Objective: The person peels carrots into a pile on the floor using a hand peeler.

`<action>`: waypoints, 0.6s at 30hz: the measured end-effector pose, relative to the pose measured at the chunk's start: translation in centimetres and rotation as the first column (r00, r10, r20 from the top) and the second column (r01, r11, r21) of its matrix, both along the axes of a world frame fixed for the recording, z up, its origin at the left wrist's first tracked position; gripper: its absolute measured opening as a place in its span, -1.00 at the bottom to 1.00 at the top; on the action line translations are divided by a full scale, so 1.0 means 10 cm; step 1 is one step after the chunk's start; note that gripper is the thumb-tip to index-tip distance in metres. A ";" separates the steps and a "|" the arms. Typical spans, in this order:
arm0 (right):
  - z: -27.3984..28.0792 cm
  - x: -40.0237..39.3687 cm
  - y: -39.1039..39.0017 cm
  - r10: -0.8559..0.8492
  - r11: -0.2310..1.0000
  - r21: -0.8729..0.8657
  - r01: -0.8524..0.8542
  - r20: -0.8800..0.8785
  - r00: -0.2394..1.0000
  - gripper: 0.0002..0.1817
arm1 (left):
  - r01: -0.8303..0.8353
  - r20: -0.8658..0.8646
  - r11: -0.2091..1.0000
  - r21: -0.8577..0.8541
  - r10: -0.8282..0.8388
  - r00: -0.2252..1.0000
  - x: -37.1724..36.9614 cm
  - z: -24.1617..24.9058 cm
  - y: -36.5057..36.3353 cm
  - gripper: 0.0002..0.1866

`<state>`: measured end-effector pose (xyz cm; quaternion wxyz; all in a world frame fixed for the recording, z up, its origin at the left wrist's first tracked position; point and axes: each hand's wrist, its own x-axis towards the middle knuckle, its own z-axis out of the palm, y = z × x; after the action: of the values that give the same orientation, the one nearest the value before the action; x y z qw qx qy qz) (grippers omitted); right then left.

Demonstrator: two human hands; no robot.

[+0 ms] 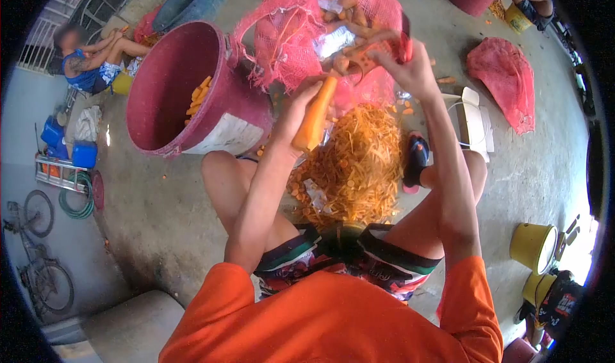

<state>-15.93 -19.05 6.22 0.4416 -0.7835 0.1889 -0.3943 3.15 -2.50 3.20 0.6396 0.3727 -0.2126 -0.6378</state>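
Observation:
My left hand is wrapped round a peeled carrot, bright orange and tilted up, its narrow end pointing away from me. My right hand grips a red-handled tool just beyond the carrot's tip; its working end is blurred. Below both hands, a heap of orange carrot peelings lies on the floor between my legs. Unpeeled carrots show inside an opened pink mesh sack in front of me. To the left, a large maroon bucket lies tipped towards me with peeled carrots inside.
A pink mesh sack lies crumpled at right, near a white box. Yellow buckets stand at the far right. Another person sits at upper left beside a blue tub. A bicycle leans along the left wall.

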 end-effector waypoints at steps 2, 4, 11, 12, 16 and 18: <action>0.08 0.08 0.25 0.134 0.991 -0.013 -0.134 0.006 0.991 -0.77 | -0.036 -0.068 0.999 0.001 0.036 0.997 -0.05 0.13 -0.05 -0.74; 0.28 0.11 0.59 0.292 0.906 -0.261 -0.334 -0.186 0.938 -0.72 | -0.017 -0.108 0.999 -0.031 0.014 0.994 -0.04 0.05 -0.12 -0.72; 0.18 0.03 0.10 -0.016 1.000 0.021 0.015 0.057 0.998 -0.82 | 0.029 -0.016 0.999 0.029 -0.028 0.999 0.03 0.04 -0.02 -0.68; 0.16 0.04 0.19 0.055 0.998 -0.044 -0.053 0.045 0.997 -0.83 | 0.032 0.001 0.999 -0.013 -0.032 1.000 0.06 -0.02 -0.04 -0.64; 0.23 0.13 0.54 0.211 0.953 -0.195 -0.234 -0.133 0.968 -0.81 | -0.066 0.019 0.997 -0.035 0.067 0.998 -0.05 0.00 -0.05 -0.66; 0.10 0.07 0.27 -0.005 0.997 -0.079 -0.003 -0.107 0.994 -0.82 | 0.024 0.080 1.000 -0.010 -0.024 0.997 0.01 -0.04 0.03 -0.71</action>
<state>-15.23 -16.33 7.23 0.3994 -0.8202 0.1968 -0.3593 3.29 -2.18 2.76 0.6249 0.3919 -0.2459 -0.6288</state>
